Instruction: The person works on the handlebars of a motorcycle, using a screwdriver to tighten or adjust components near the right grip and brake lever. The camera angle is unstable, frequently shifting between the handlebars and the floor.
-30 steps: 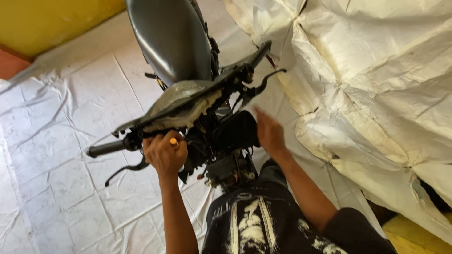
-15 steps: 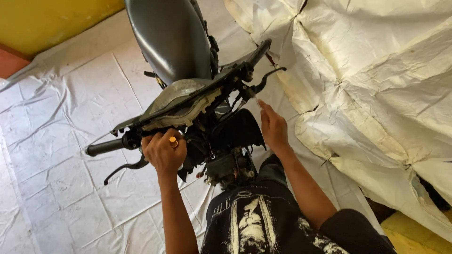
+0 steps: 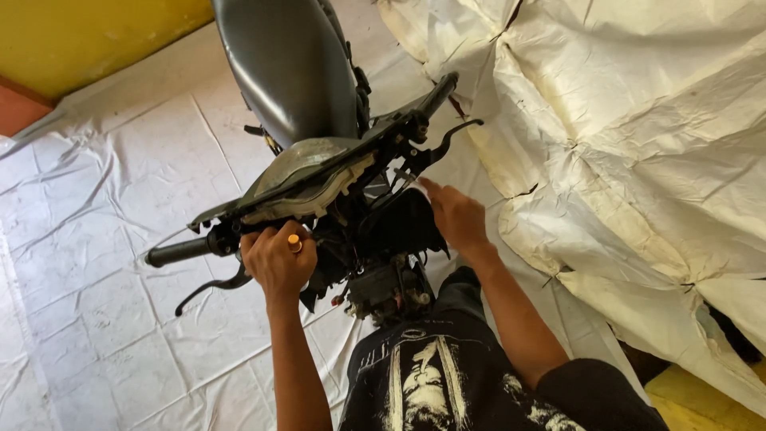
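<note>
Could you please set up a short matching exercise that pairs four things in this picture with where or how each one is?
Things:
1. left hand
2. right hand
3. motorcycle seat
4. white sheet

Places or states:
A. spread wrinkled over the floor
B. dark and glossy, at the top of the view
C. closed near the left handlebar grip, holding a small orange-tipped thing
D. open, fingers pointing toward the right brake lever

Pairs: 1-C, 2-D, 3-B, 4-A
</note>
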